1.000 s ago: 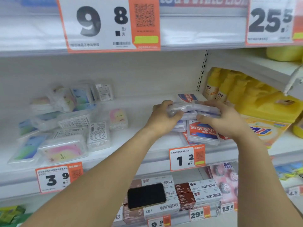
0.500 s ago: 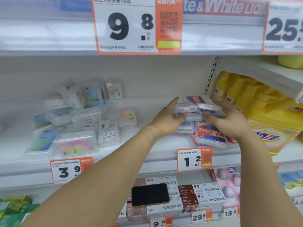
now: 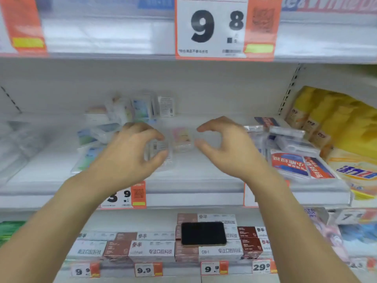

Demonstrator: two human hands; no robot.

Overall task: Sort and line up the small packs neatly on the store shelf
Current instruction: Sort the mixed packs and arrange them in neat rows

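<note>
This is a retail shop aisle. White metal shelves (image 3: 193, 193) carry orange-and-white price tags on their front edges, the largest (image 3: 224, 27) at 12 o'clock reading 9.8. Boxed toothpaste (image 3: 151, 250) fills the lower shelf at 6 o'clock, and yellow detergent bags (image 3: 334, 119) sit at 3 o'clock.

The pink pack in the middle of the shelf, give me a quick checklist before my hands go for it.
1. Left hand free: ok, fingers curled, holding nothing.
2. Right hand free: ok, open and holding nothing.
3. Pink pack reachable: ok, it sits between both hands.
4. Pack lying flat: cannot tell, blurred.
5. Clear pack beside it out of the way: not ok, it sits right against the left fingers.
6. Red-label stack on the right settled: ok.
</note>
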